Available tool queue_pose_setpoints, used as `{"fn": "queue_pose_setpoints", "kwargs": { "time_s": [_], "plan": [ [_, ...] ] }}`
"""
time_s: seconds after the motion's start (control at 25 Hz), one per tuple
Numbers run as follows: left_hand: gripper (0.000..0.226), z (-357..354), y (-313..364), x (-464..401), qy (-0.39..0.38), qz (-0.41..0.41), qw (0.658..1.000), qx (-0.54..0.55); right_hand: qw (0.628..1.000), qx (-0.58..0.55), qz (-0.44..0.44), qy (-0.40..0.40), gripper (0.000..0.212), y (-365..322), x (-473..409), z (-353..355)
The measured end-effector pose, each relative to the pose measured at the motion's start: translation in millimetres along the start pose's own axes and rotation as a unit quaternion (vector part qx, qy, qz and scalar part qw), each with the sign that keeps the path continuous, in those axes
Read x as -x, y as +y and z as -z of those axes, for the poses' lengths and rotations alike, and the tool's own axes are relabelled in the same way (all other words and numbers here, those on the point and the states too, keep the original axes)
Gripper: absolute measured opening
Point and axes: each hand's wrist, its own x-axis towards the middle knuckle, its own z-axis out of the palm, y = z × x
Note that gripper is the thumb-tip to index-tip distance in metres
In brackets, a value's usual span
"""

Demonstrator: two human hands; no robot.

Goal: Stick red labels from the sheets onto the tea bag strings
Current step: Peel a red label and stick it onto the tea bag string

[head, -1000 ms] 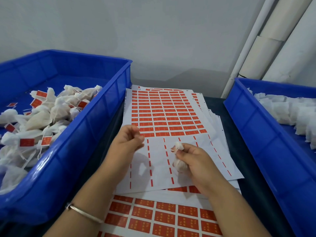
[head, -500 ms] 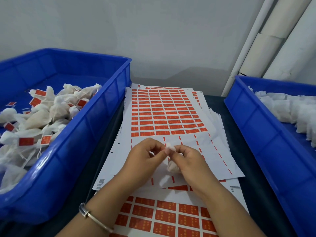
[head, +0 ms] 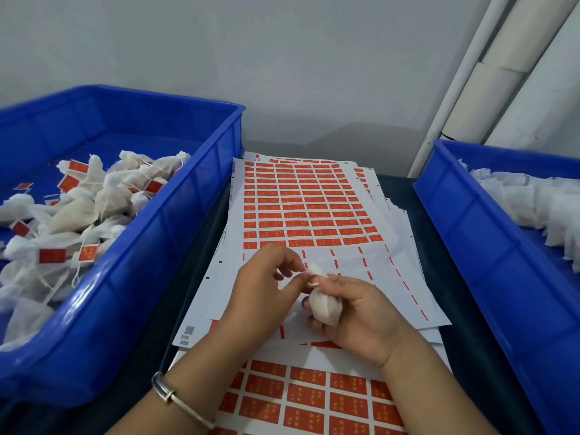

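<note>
While the left blue plastic crate (head: pixel 175 233) of labelled white bags waited beside it, the left hand (head: pixel 263 290) pinched something small at the bag's neck, probably its string, though I could not tell for sure. Just right of this pinch, the right hand (head: pixel 361 312) curled around the small white gathered tea bag (head: pixel 323 304), likely to steady it above the white sheet of red labels (head: pixel 301 208).
</note>
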Motion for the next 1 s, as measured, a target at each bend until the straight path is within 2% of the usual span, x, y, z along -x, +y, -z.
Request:
{"fn": "queue_pose_setpoints", "kwargs": {
  "time_s": [0.16,0.28,0.4,0.6,0.72,0.84,1.0],
  "plan": [
    [0.019,5.2,-0.5,0.9,-0.030,-0.068,0.995,-0.063,1.000,-0.028,0.008,0.011,0.024,2.6,-4.8,1.3],
    [0.023,4.3,-2.0,2.8,-0.047,-0.046,0.997,-0.026,0.999,-0.002,0.031,0.030,0.032,2.9,-6.8,3.8],
    [0.021,3.8,-2.7,0.6,-0.022,-0.067,0.995,-0.068,0.998,0.030,0.041,0.038,0.026,3.9,-6.2,2.4],
    [0.002,8.6,-4.9,-3.1,-0.014,-0.035,0.993,-0.109,0.990,0.099,0.050,0.086,0.019,3.7,-5.7,0.0],
    [0.007,11.0,-6.7,-6.2,-0.003,-0.033,0.993,-0.113,0.980,0.160,0.056,0.107,0.018,4.6,-5.3,0.4],
    [0.006,14.6,-10.4,-10.2,0.043,-0.009,0.991,-0.129,0.977,0.185,0.047,0.095,0.017,4.0,-3.8,-1.9],
    [0.011,23.9,-15.1,-15.3,0.138,0.021,0.981,-0.133,0.969,0.240,0.050,0.034,0.037,-0.1,2.4,-4.4]
  ]
}}
